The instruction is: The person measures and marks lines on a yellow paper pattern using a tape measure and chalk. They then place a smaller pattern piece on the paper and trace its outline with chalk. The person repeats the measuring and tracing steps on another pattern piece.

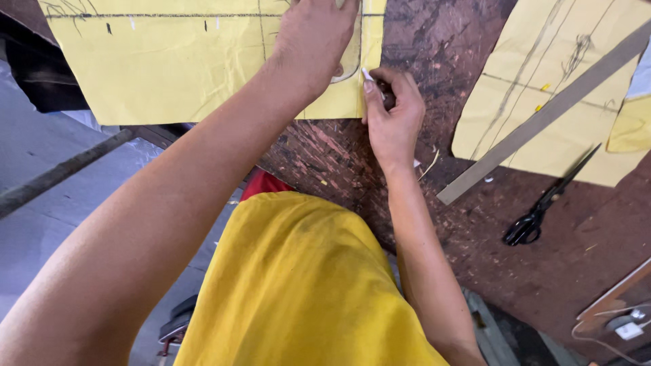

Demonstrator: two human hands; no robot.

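A yellow cloth piece marked with dark drawn lines lies on the worn brown table. My left hand presses flat on the cloth near its right edge, fingers spread and partly cut off by the frame's top. My right hand sits at the cloth's lower right corner, fingers pinched on a small white piece of chalk whose tip touches the cloth's edge.
A second yellow cloth piece with drawn lines lies at the right, a long wooden ruler slanting across it. Black scissors rest below the ruler. A white plug and cable sit at the lower right. The table's edge runs along the left.
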